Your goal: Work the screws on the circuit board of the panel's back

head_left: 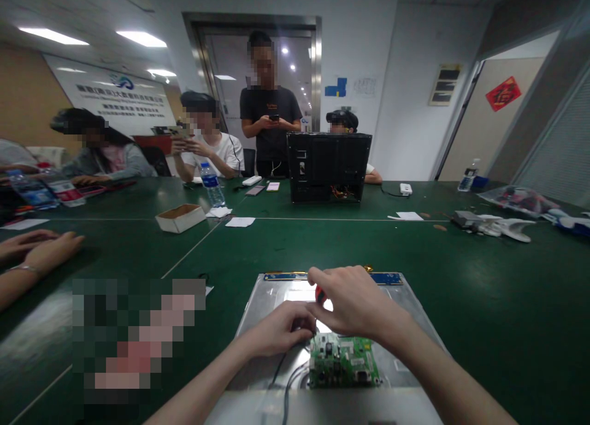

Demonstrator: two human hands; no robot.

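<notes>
A silvery flat display panel (258, 314) lies on the green table in front of me, its metal back facing up. Near its lower middle sits a green circuit board (343, 360), with dark cables (288, 388) running off its left side. My right hand (353, 299) is closed around a red-and-black handle (319, 295), which looks like a screwdriver held upright; its tip is hidden. Just beside it, my left hand (288, 327) has its fingers curled together at the board's upper left corner. What those fingers grip cannot be made out. A narrow blue board strip (387, 279) runs along the panel's far edge.
A black open-backed case (329, 167) stands across the table (249, 253). A small cardboard box (180, 218), a water bottle (212, 185) and paper (240, 222) lie far left. White gloves (498, 224) rest far right. Another person's hands (46, 253) are at the left; several people are beyond.
</notes>
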